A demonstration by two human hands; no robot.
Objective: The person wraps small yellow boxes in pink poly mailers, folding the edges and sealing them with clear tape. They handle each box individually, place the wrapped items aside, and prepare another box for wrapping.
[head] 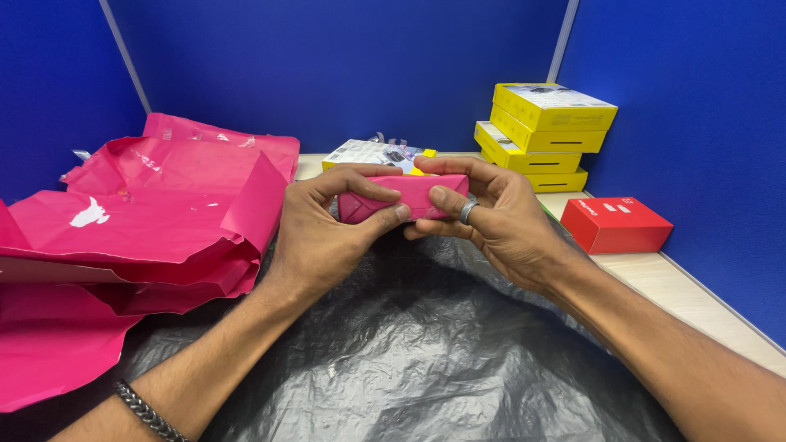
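Left hand: the left hand (323, 233) grips the near left end of a small pink-wrapped parcel (407, 198), thumb pressed along the front face and fingers curled over the top, seemingly to pin the folded flap flat.

Right hand: the right hand (491, 217) clamps the parcel's other end, fingers over the top edge and thumb on the front; a ring (467, 213) sits on one finger. Both hands are closed on the parcel, neither is loose.

Parcel: it is held up between the two hands, just above the black plastic sheet (426, 352), level and long side toward the person. A diagonal crease shows on its left face, as a tucked corner would leave.

Black sheet: it lies crumpled across the near part of the desk (696, 299), under the hands, as a working surface.

Pink sheets: a loose heap of pink wrapping sheets (139, 221) lies to the left, within easy reach of the left hand.

Boxes: a stack of yellow boxes (544, 131) stands in the far right corner, a red box (616, 223) lies near it on the desk, and one more flat box (372, 154) lies behind the hands, all well apart from the parcel.

Wrist: a metal chain bracelet (147, 409) sits on the left wrist.
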